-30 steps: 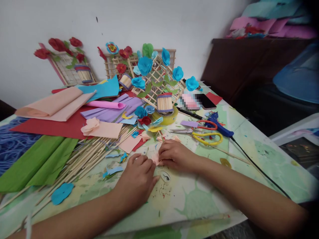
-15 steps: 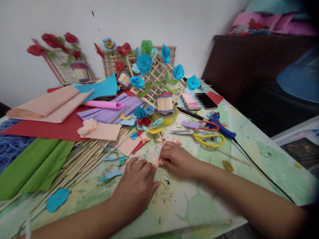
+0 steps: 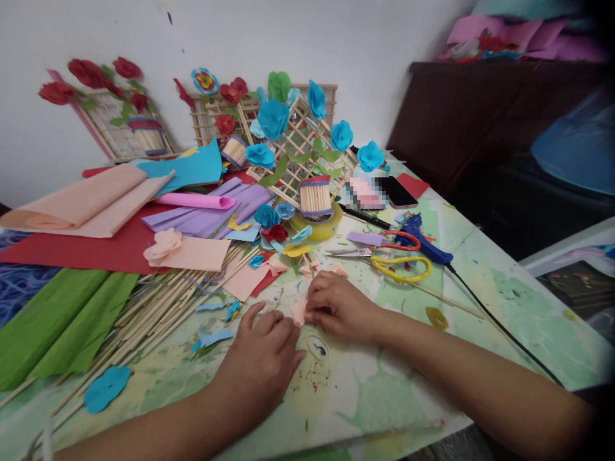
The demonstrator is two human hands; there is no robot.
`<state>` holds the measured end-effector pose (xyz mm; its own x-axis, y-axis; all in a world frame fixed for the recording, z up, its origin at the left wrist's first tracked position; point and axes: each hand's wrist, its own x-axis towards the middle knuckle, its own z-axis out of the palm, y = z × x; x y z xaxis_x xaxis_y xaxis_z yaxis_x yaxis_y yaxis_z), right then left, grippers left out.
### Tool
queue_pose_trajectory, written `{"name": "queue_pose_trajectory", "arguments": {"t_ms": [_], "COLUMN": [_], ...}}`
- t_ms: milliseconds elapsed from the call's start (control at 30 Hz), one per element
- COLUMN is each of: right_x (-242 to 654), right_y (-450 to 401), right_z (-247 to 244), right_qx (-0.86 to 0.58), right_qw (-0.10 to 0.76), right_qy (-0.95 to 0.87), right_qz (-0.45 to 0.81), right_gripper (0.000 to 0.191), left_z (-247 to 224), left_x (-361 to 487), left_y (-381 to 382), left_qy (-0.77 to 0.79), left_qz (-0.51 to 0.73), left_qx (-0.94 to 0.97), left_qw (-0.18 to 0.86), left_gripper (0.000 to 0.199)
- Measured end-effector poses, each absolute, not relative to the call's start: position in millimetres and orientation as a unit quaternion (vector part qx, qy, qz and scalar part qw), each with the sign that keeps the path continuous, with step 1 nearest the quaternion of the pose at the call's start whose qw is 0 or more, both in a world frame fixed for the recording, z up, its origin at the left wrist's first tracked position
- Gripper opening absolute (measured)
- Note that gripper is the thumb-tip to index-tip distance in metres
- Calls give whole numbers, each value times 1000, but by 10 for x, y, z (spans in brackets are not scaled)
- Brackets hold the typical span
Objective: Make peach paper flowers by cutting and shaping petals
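Observation:
A small piece of peach paper (image 3: 298, 312) lies between my two hands, low over the tabletop, and is partly covered by fingers. My right hand (image 3: 339, 306) pinches its right edge with thumb and bent fingers. At its left edge, my left hand (image 3: 266, 352) has its fingers curled down onto the paper, with the thumb lying lower and apart. A white oval sticker or print (image 3: 318, 347) shows on the table just below the fingertips. Peach paper scraps (image 3: 340, 269) lie beyond my right hand.
Scissors (image 3: 384, 256) and a blue glue gun (image 3: 427, 240) with a black cord lie at right. Bamboo sticks (image 3: 158, 314), green paper (image 3: 67, 320) and a peach paper flower (image 3: 164, 246) are at left. A stick lattice with blue flowers (image 3: 273, 120) stands behind yellow tape (image 3: 319, 227).
The view has shifted slightly, so most things sit a little farther left and higher. Both hands stay at the peach paper, which shows a bit more between them.

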<state>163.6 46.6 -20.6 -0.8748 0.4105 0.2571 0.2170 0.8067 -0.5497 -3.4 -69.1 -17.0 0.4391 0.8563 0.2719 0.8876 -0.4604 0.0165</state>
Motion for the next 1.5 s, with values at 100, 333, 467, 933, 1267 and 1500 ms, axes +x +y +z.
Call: {"name": "queue_pose_trajectory", "arguments": {"t_ms": [100,333,467,933,1267,1500], "right_x": [1661,1688,1684,1610,1603,1597], "right_y": [472,515,530,450,425,425], "right_z": [-185,-187,-193,-247,-246,-235], "right_qx": [-165,-109,-98,-162,-229,-269], "right_qw": [187,189,178,146,140,140], "right_qy": [-931,-939,-939,-960,-944,-934], "right_qz": [267,266,279,175,193,191], "right_gripper": [4,5,7,17,15,18], "left_z": [-187,-198,-188,-190,-181,-177], "left_x": [-30,-35,-36,-13,-38,-38], "left_y": [-704,-713,-704,-706,-697,-698], "left_qy": [-504,-506,-503,-511,-502,-509], "left_qz": [-132,-130,-115,-119,-139,-137], "left_qx": [-851,-851,-855,-850,-853,-850], "left_qw": [63,48,53,51,29,17], "left_gripper": [20,21,24,22,25,24]}}
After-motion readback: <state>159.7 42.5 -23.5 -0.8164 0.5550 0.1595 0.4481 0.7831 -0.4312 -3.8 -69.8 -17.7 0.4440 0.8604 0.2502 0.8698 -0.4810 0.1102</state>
